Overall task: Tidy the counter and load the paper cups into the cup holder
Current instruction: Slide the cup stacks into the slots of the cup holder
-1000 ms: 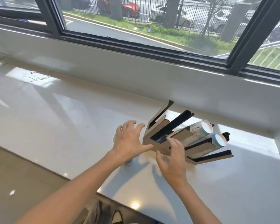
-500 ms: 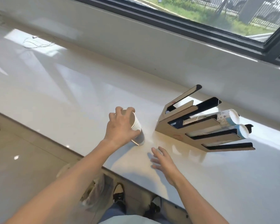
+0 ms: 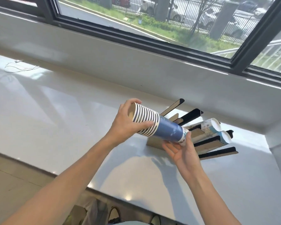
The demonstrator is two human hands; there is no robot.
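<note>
The left hand (image 3: 128,125) is wrapped around the rim end of a cup stack (image 3: 159,127) held sideways above the surface (image 3: 63,114), while the right hand (image 3: 182,151) is open, palm up, its fingers cradling the stack's base end. Just behind, the holder (image 3: 214,144) lies near the back wall with two stacks already in it; broad bare room lies to the left, out to the front edge

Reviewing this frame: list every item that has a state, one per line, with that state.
Cup stack: lifted off the counter, lying sideways, held.
Left hand: gripping the stack's rim end.
Right hand: open, cupped under the stack's base end.
Cup holder: lying on the counter, two channels filled, others empty.
White cable: loose on the counter.
</note>
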